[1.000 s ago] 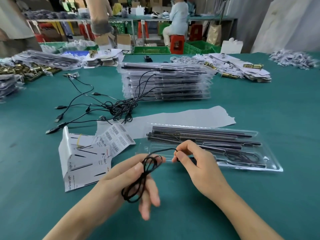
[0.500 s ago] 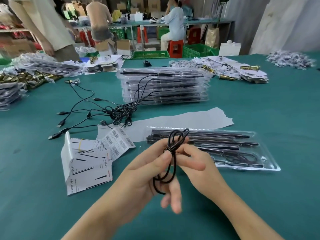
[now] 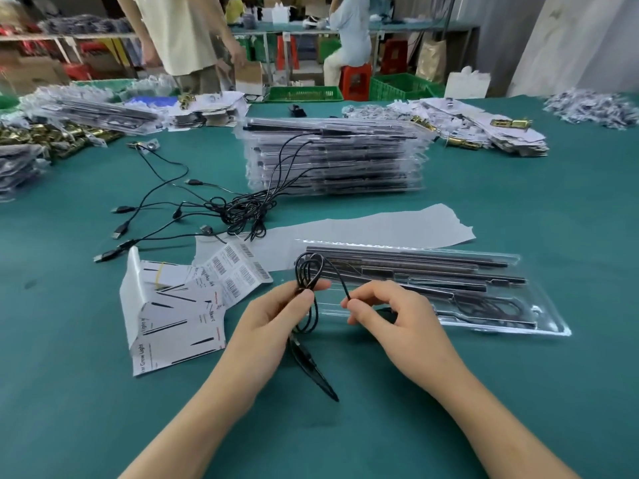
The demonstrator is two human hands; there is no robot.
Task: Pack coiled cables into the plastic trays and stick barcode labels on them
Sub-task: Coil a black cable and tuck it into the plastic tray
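Firstly, far left: printed label sheets (image 3: pixel 173 316), folded and lying on the green table (image 3: pixel 518 392). A strip of barcode labels (image 3: pixel 238 271) fanned off their right edge, none peeled yet as far as could be seen.

Behind these: loose cables (image 3: pixel 207 216), uncoiled, plugs splayed to the left. Several strands ran up over the stack of trays (image 3: pixel 332 160) at centre rear.

Left hand (image 3: pixel 276 323): thumb and fingers pinched the middle of the coiled cable (image 3: pixel 307 281). Loops stood above the pinch and hung below it, and a dark plug end dangled under the palm. A second earlier the coil hung low in this hand; it had since been lifted and gathered tighter.

Right hand (image 3: pixel 397 319): thumb and forefinger pinched the free strand running off the top of the coil. Half a second before, both hands met at the coil; they had now drawn apart, pulling that strand out to the right.

Right: open plastic tray (image 3: pixel 549 316), holding black rods, with what looked like another cable at its right end. It lay just behind the right hand.

Assessment: winding appeared nearly finished, probably with only the tail left to wrap. The coil was held in the air just in front of the tray, not yet packed or labelled.
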